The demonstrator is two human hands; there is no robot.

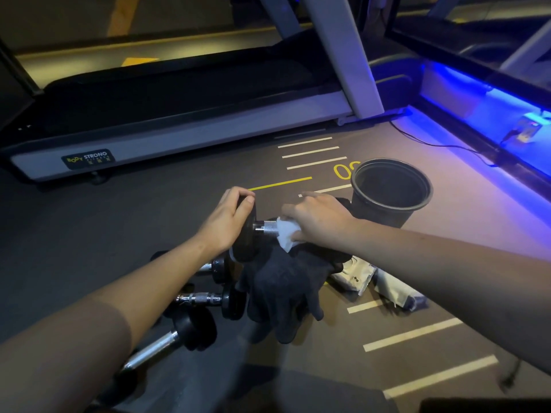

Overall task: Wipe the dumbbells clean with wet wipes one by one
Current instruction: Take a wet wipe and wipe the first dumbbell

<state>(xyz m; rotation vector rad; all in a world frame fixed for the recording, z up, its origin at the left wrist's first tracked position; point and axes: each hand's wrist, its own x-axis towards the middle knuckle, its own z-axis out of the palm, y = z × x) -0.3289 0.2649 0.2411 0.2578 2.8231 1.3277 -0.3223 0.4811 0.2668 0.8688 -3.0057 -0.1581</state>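
Observation:
A black dumbbell with a chrome knurled handle is held above the floor. My left hand grips its near black weight plate from the left. My right hand holds a white wet wipe wrapped on the handle. The dumbbell's far end is hidden under my right hand. A dark cloth hangs below the dumbbell. Three other dumbbells lie on the floor under my left arm: one, another, and the nearest.
A black bucket stands on the floor just right of my right hand. White wipe packets lie beneath my right forearm. A treadmill spans the back. A blue-lit ledge and cable run along the right.

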